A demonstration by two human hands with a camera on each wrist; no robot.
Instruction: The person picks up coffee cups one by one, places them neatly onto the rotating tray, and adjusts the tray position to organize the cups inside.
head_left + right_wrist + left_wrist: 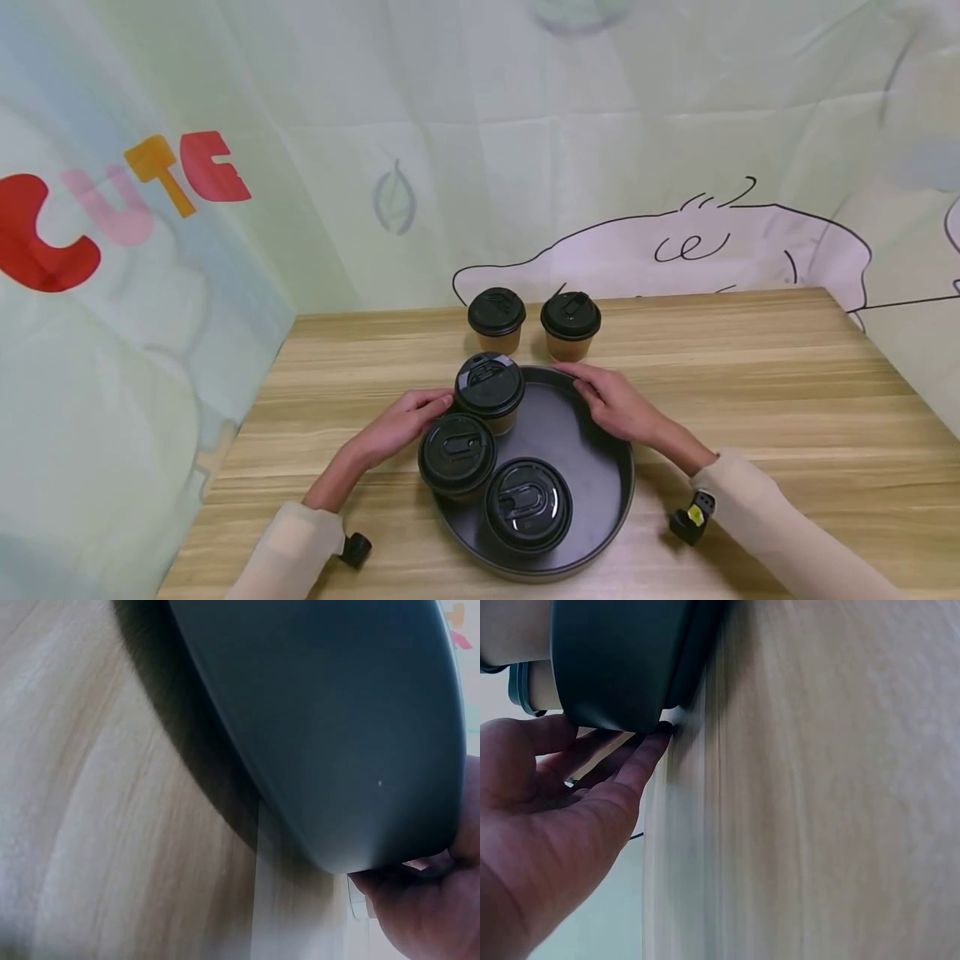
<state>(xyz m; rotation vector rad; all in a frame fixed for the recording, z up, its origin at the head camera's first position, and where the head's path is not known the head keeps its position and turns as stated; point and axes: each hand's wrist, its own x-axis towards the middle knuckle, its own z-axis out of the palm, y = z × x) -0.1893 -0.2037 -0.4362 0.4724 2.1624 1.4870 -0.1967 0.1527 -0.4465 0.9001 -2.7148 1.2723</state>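
Observation:
A dark round pan [588, 508] holds three paper cups with black lids: one at the back [490, 385], one at the left [457, 454] and one at the front [528, 504]. My left hand [405, 425] grips the pan's left side. In the left wrist view its thumb lies by the dark wall [622, 667] and the fingers reach toward the bottom edge. At the far right of the rim, my right hand [618, 404] holds the pan. The right wrist view shows this hand [435, 900] at the wall's lower edge, its fingertips partly hidden.
Two more lidded paper cups, one on the left [497, 321] and one on the right [571, 325], stand behind the pan near the back edge of the wooden table [750, 375]. A printed cloth [360, 125] hangs behind and to the left.

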